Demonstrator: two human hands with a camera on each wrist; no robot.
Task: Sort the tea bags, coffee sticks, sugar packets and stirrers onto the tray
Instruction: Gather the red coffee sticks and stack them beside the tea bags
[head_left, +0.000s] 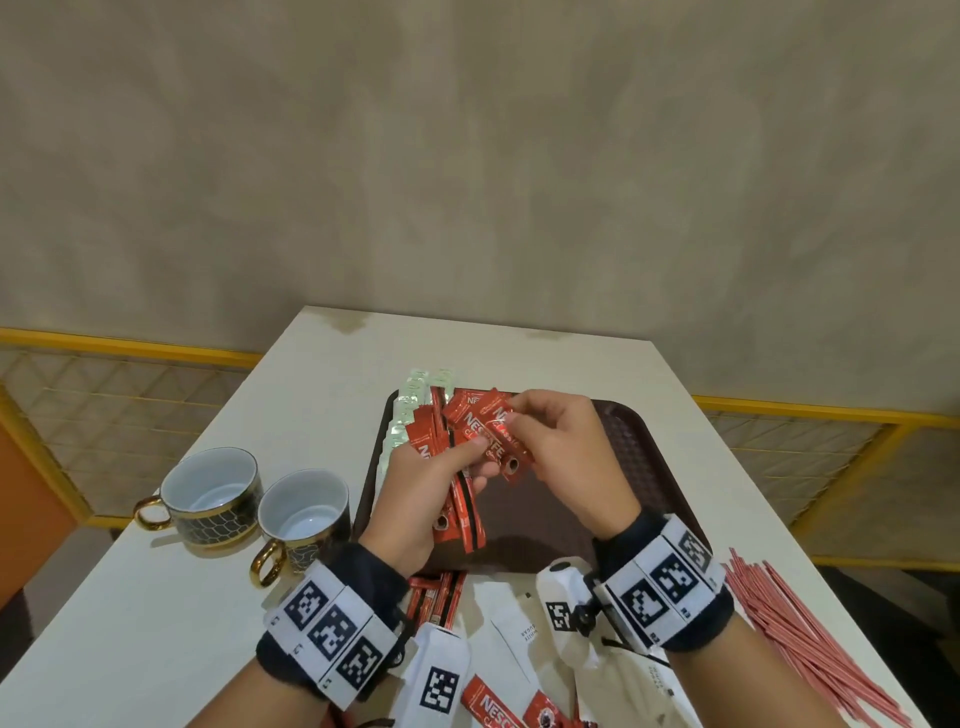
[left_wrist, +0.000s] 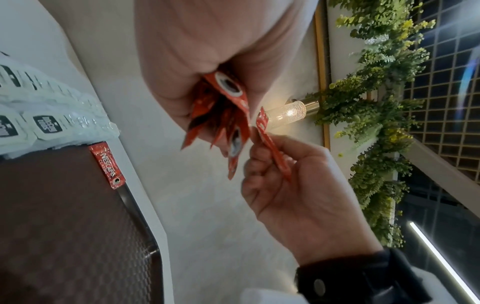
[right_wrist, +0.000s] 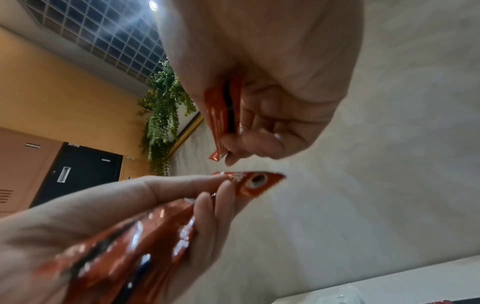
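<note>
Above the dark brown tray (head_left: 550, 525) my left hand (head_left: 462, 462) grips a fanned bundle of red coffee sticks (head_left: 470, 514). The bundle (left_wrist: 221, 115) juts out of its curled fingers in the left wrist view. My right hand (head_left: 524, 426) pinches a single red coffee stick (head_left: 511, 452) right beside the bundle; this stick (right_wrist: 221, 115) sits between its thumb and fingers. White-green tea bags (head_left: 405, 415) lie in a row along the tray's far left side. One coffee stick (left_wrist: 107, 164) lies flat on the tray by the tea bags.
Two dark cups with gold handles (head_left: 213, 493) (head_left: 304, 514) stand left of the tray. White sugar packets (head_left: 511, 639) and more coffee sticks (head_left: 436, 597) lie on the table near me. A heap of red stirrers (head_left: 800, 639) lies at the right front edge.
</note>
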